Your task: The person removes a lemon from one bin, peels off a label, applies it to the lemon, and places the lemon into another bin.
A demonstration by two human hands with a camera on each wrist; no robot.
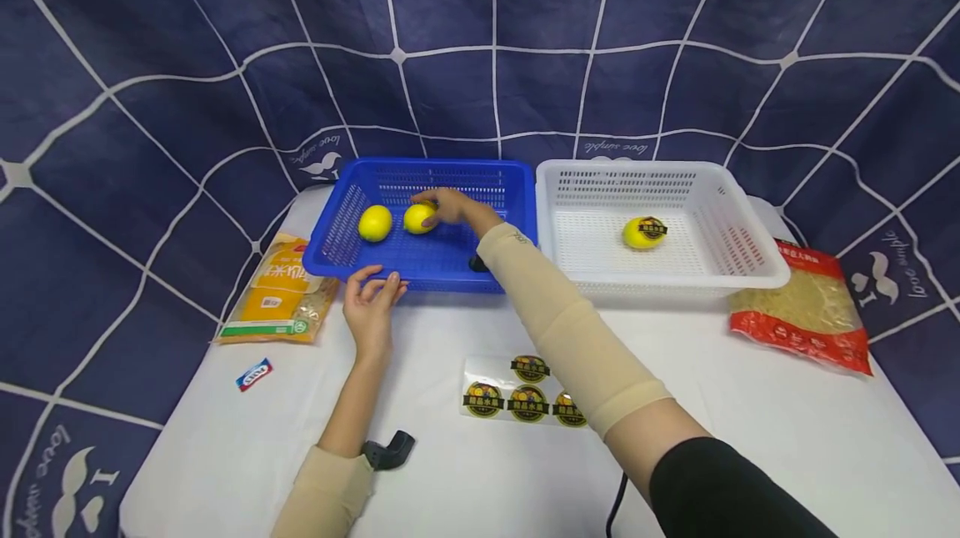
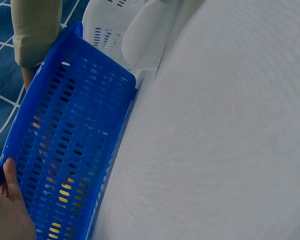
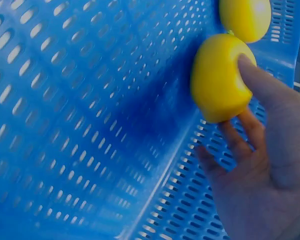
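Observation:
My right hand (image 1: 452, 206) reaches into the blue plastic basket (image 1: 435, 163). Its thumb and fingers pinch a yellow lemon (image 3: 215, 80), thumb on one side and fingertips at the other. A second lemon (image 1: 375, 223) lies to the left of that one, inside the same basket. At the basket's front rim, my left hand (image 1: 369, 317) grips the edge, with the thumb on the outer wall in the left wrist view. The white basket (image 1: 645, 280) stands to the right and contains one lemon (image 1: 638, 234) that bears a black and gold round sticker.
A sheet of round stickers (image 1: 517, 404) lies on the white table in front, partly hidden by the right forearm. Outside the baskets lie an orange food bag (image 1: 281, 292) at left and a red bag (image 1: 802, 304) at right. A small blue-red packet (image 1: 254, 374) is near the left edge.

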